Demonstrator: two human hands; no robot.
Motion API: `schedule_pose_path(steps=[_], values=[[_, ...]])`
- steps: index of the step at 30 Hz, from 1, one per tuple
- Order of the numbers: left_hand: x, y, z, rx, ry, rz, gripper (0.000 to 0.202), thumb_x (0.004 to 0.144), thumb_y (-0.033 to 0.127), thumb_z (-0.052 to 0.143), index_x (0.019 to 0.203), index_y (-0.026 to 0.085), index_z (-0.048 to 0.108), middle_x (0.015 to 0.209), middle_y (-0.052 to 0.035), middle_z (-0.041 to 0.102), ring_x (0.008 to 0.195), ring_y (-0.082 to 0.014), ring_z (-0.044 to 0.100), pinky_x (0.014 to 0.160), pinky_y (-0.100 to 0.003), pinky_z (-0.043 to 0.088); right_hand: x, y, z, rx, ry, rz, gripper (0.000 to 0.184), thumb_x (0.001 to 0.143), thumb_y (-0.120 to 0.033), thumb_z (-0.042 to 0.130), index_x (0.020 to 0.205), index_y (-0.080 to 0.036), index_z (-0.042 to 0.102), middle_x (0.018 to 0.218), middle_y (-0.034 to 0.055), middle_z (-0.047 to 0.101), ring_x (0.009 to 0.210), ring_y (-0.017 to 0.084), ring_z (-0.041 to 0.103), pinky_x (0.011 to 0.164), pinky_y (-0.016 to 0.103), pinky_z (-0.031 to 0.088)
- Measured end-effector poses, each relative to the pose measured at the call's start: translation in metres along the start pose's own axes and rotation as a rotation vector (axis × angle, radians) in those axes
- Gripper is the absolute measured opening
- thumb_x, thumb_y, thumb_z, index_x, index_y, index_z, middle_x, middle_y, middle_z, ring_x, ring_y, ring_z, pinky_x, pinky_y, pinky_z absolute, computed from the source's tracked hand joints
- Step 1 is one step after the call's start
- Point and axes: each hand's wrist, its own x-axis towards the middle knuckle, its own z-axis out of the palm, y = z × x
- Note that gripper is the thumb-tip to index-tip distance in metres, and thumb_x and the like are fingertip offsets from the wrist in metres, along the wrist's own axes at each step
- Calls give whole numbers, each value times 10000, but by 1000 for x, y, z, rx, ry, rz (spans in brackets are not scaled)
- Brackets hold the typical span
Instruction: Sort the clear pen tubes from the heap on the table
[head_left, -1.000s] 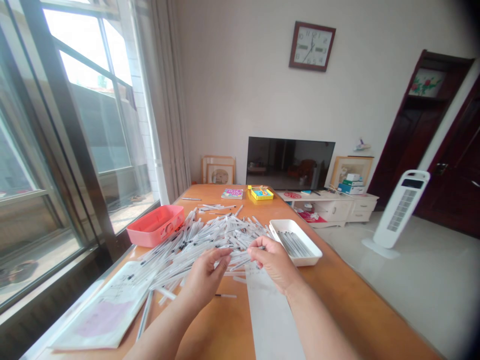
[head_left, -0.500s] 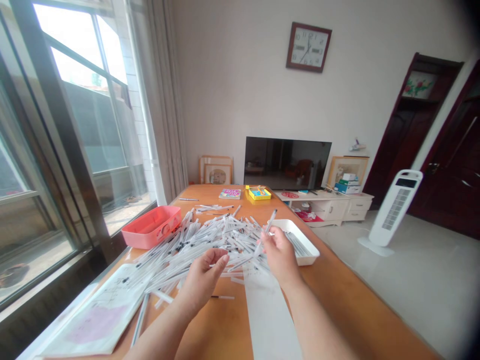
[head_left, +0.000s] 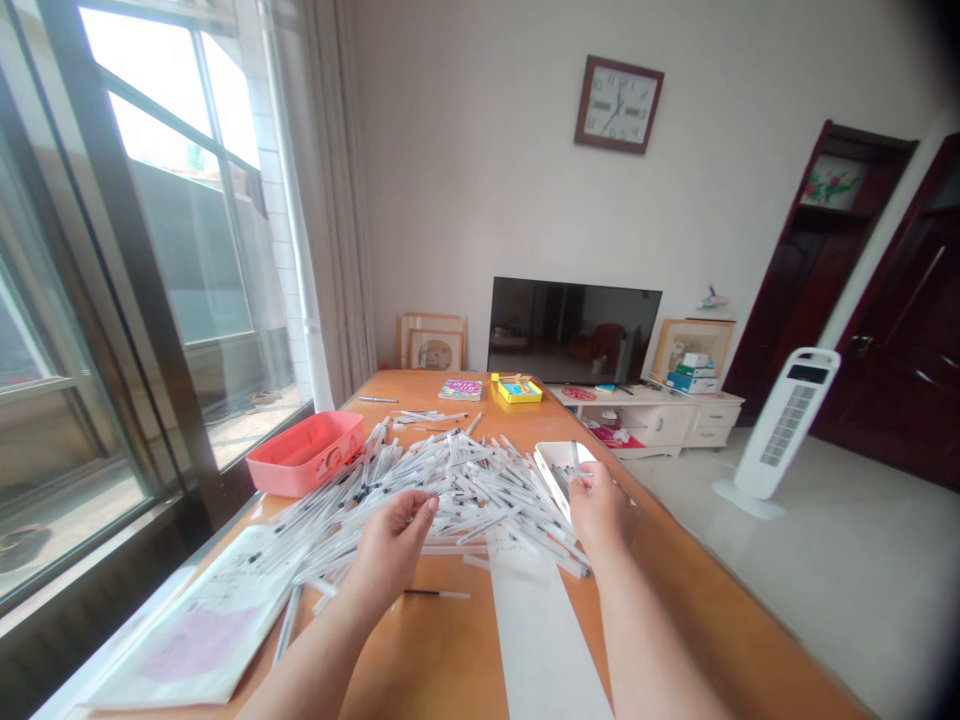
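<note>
A large heap of clear pens, several with black ends, spreads over the wooden table. My right hand is closed on a pen, which stands nearly upright above the white tray. Grey slender pieces lie in that tray, partly hidden by the hand. Over the near side of the heap, my left hand has thumb and fingertips pinched together; whatever is between them, if anything, does not show. A dark-ended thin piece lies on the wood just below it.
A red plastic box stands left of the heap. An open notebook lies at the front left, a white paper strip at the front middle. Toward the far end are a small book and a yellow box.
My right hand has moved right with the pen, from the heap's edge to above the white tray. My left hand has shifted slightly left and its fingertips have come closer together.
</note>
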Motion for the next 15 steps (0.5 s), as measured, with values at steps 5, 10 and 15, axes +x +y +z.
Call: schedule_pose_path(steps=[5, 10, 15], values=[[2, -3, -3, 167, -27, 60, 306, 835, 488, 654, 802, 193, 724, 734, -25, 684, 717, -197, 588, 645, -260, 395, -2, 0, 5, -78, -16, 26, 291, 928, -374, 519, 1153, -290, 684, 987, 92, 733, 1070, 316, 562, 905, 452, 337], [3, -5, -4, 254, -52, 72, 376, 879, 527, 569, 857, 174, 699, 755, -31, 673, 717, -191, 575, 643, -268, 402, 1, 0, 6, -139, -91, 69, 334, 953, -326, 442, 1161, -314, 703, 890, 88, 713, 1089, 295, 560, 946, 456, 335], [5, -7, -7, 279, -32, 63, 391, 881, 540, 556, 860, 173, 691, 688, -13, 626, 669, -175, 546, 628, -266, 402, 6, 4, 0, -148, -69, 146, 388, 960, -315, 389, 1208, -289, 687, 967, 112, 719, 1041, 294, 599, 918, 440, 368]])
